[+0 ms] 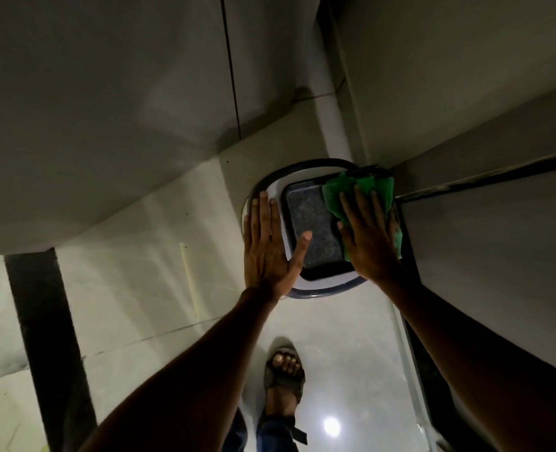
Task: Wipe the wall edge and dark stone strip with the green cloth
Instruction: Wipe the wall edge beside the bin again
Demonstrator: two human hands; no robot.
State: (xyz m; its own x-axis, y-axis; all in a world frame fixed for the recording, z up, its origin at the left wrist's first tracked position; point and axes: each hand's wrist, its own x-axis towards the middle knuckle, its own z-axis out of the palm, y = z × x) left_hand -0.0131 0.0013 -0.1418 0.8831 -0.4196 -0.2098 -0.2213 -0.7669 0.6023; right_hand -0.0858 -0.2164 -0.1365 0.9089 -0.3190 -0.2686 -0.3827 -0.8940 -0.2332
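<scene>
The green cloth [369,187] is bunched at the right side of a dark speckled stone panel [312,230], which sits inside a white oval surround with a dark rim [306,166]. My right hand [368,239] lies flat on the cloth with fingers spread, pressing it against the panel's right edge. From that corner a dark stone strip [498,177] runs to the right along the pale wall [465,102]. My left hand [267,246] rests flat on the white surround left of the panel, fingers apart, thumb on the stone, holding nothing.
Below, my foot in a dark sandal [285,376] stands on a glossy pale floor with a lamp reflection [331,425]. A broad dark band [42,321] crosses the floor at left. Pale walls close in above and on the right.
</scene>
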